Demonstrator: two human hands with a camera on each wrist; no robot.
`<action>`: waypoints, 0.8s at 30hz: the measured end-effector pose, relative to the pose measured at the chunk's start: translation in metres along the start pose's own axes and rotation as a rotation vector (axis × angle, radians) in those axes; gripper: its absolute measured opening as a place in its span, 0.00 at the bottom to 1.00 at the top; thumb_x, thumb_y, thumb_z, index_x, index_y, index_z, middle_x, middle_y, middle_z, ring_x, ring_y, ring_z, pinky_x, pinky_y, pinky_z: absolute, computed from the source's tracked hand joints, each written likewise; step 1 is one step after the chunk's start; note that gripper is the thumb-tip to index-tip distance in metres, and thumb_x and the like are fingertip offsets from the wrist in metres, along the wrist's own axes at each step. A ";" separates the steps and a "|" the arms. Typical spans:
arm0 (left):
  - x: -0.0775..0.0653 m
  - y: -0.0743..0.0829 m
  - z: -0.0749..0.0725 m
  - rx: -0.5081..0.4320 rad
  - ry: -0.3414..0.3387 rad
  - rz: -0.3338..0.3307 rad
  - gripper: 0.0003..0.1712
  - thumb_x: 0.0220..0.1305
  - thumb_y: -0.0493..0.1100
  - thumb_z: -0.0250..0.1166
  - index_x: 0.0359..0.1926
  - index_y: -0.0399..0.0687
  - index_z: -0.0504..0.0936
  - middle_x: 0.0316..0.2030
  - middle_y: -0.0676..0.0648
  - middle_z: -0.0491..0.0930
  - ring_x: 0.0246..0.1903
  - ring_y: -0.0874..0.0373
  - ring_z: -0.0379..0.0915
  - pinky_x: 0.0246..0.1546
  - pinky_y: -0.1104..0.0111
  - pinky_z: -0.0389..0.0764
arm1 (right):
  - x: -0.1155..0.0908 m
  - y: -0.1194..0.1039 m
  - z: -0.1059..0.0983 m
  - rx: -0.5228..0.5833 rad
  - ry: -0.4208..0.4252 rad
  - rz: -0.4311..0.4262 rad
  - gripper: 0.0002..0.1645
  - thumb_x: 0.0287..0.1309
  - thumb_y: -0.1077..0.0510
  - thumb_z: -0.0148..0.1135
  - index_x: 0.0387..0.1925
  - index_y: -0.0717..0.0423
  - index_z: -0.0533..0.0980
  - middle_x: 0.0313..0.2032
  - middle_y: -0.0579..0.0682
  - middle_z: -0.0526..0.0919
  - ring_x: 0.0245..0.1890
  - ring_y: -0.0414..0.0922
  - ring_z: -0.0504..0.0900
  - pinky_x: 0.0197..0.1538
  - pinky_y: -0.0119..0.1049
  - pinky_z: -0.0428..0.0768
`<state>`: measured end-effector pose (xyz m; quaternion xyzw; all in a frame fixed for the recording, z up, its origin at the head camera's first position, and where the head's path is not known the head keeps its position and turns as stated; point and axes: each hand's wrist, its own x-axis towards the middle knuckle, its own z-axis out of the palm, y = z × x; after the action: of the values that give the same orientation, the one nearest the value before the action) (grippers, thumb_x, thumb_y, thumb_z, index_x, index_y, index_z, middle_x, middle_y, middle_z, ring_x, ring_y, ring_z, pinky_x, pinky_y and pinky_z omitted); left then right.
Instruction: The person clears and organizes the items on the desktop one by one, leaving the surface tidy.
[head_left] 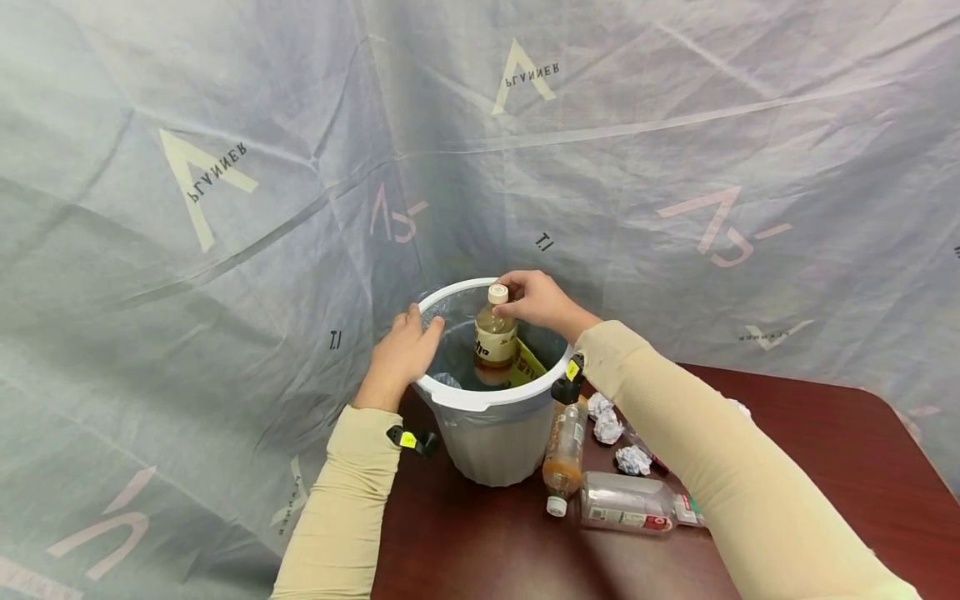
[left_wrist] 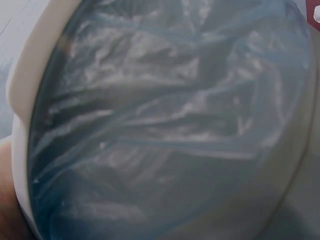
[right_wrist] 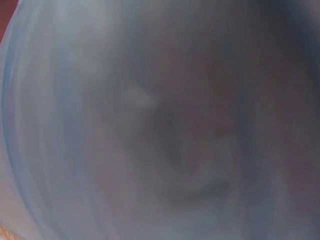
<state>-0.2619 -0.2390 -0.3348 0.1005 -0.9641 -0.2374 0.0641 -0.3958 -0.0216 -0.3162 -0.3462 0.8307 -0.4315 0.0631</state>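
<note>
A white trash can (head_left: 491, 437) with a clear liner (left_wrist: 165, 100) stands on the table. My right hand (head_left: 542, 298) pinches a plastic bottle (head_left: 496, 337) near its white cap, holding it upright within the can's mouth. The bottle has a pale label and a little brownish liquid at its base. At the can's left side, my left hand (head_left: 405, 346) rests on the rim (left_wrist: 27, 65) with fingers and thumb spread. Something yellow-green (head_left: 527, 367) lies inside the can behind the bottle. The right wrist view is a blur of the can's lined side.
Right of the can, a bottle with orange liquid (head_left: 566, 454) and a clear bottle (head_left: 628, 502) lie on the dark red table (head_left: 825, 450). Several crumpled paper balls (head_left: 633, 460) sit behind them, partly under my right arm. A grey printed sheet (head_left: 637, 183) hangs behind.
</note>
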 end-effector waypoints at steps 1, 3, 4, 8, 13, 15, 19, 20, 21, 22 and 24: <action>0.000 -0.001 0.000 0.001 -0.001 -0.001 0.47 0.77 0.64 0.35 0.79 0.33 0.44 0.76 0.30 0.51 0.70 0.31 0.57 0.67 0.38 0.61 | 0.001 -0.001 0.000 -0.015 -0.017 0.000 0.23 0.61 0.60 0.73 0.57 0.58 0.79 0.48 0.55 0.84 0.46 0.49 0.83 0.47 0.44 0.82; 0.000 -0.002 -0.001 0.000 0.001 -0.004 0.47 0.77 0.65 0.35 0.79 0.33 0.44 0.76 0.30 0.51 0.71 0.31 0.57 0.67 0.38 0.61 | 0.004 -0.005 -0.001 -0.045 -0.053 0.002 0.23 0.60 0.60 0.73 0.57 0.58 0.79 0.48 0.55 0.84 0.47 0.49 0.83 0.48 0.43 0.82; 0.001 -0.002 -0.001 0.000 0.002 -0.005 0.47 0.77 0.65 0.35 0.79 0.33 0.44 0.76 0.30 0.51 0.71 0.31 0.57 0.67 0.38 0.61 | 0.006 -0.008 -0.002 -0.059 -0.070 0.004 0.23 0.60 0.60 0.73 0.57 0.58 0.79 0.48 0.54 0.84 0.47 0.49 0.82 0.48 0.43 0.81; 0.002 -0.004 0.000 -0.004 0.010 -0.014 0.46 0.77 0.64 0.35 0.79 0.34 0.45 0.76 0.31 0.51 0.71 0.31 0.57 0.67 0.38 0.60 | 0.015 -0.024 -0.011 -0.124 -0.118 0.007 0.23 0.60 0.59 0.73 0.56 0.58 0.80 0.48 0.53 0.85 0.48 0.48 0.82 0.49 0.43 0.81; 0.004 -0.005 0.001 -0.008 0.027 -0.016 0.46 0.77 0.64 0.36 0.79 0.33 0.46 0.75 0.30 0.53 0.70 0.32 0.58 0.67 0.38 0.61 | 0.029 -0.037 -0.015 -0.163 -0.136 0.003 0.20 0.61 0.60 0.72 0.54 0.58 0.81 0.48 0.54 0.85 0.47 0.49 0.82 0.48 0.43 0.81; 0.004 -0.005 0.001 -0.013 0.028 -0.013 0.46 0.77 0.64 0.37 0.79 0.33 0.46 0.75 0.30 0.53 0.70 0.32 0.59 0.67 0.39 0.62 | 0.034 -0.037 -0.012 -0.151 -0.152 0.012 0.20 0.61 0.61 0.72 0.54 0.58 0.81 0.48 0.54 0.85 0.47 0.49 0.82 0.47 0.43 0.81; 0.006 -0.006 0.002 -0.018 0.024 -0.015 0.46 0.77 0.64 0.37 0.79 0.34 0.47 0.75 0.31 0.54 0.70 0.32 0.59 0.67 0.40 0.62 | 0.045 -0.031 -0.002 -0.133 -0.186 0.027 0.21 0.60 0.62 0.72 0.54 0.59 0.80 0.49 0.55 0.84 0.46 0.48 0.81 0.46 0.42 0.81; 0.006 -0.006 0.002 -0.020 0.026 -0.015 0.46 0.77 0.64 0.37 0.79 0.34 0.47 0.75 0.31 0.53 0.70 0.32 0.59 0.67 0.40 0.62 | 0.047 -0.029 0.001 -0.134 -0.194 0.026 0.21 0.59 0.63 0.72 0.54 0.60 0.80 0.49 0.56 0.84 0.46 0.49 0.82 0.46 0.42 0.81; 0.006 -0.006 0.002 -0.020 0.026 -0.016 0.46 0.77 0.64 0.37 0.79 0.34 0.47 0.75 0.31 0.53 0.70 0.32 0.59 0.67 0.40 0.62 | 0.049 -0.026 0.004 -0.138 -0.201 0.020 0.21 0.59 0.63 0.72 0.54 0.61 0.80 0.48 0.56 0.85 0.45 0.49 0.82 0.46 0.42 0.81; 0.006 -0.006 0.002 -0.018 0.027 -0.015 0.46 0.77 0.64 0.37 0.79 0.35 0.47 0.76 0.31 0.53 0.70 0.32 0.58 0.67 0.40 0.62 | 0.051 -0.024 0.006 -0.143 -0.205 0.020 0.21 0.58 0.64 0.72 0.53 0.61 0.81 0.47 0.56 0.85 0.44 0.49 0.82 0.46 0.42 0.81; 0.006 -0.005 0.002 -0.020 0.029 -0.013 0.46 0.77 0.64 0.37 0.79 0.35 0.47 0.76 0.31 0.53 0.70 0.32 0.58 0.67 0.40 0.62 | 0.052 -0.019 0.011 -0.169 -0.219 0.021 0.20 0.56 0.64 0.73 0.51 0.61 0.81 0.45 0.55 0.85 0.42 0.48 0.81 0.45 0.41 0.80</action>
<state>-0.2670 -0.2438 -0.3390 0.1094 -0.9600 -0.2458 0.0775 -0.4206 -0.0686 -0.2982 -0.3866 0.8558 -0.3188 0.1283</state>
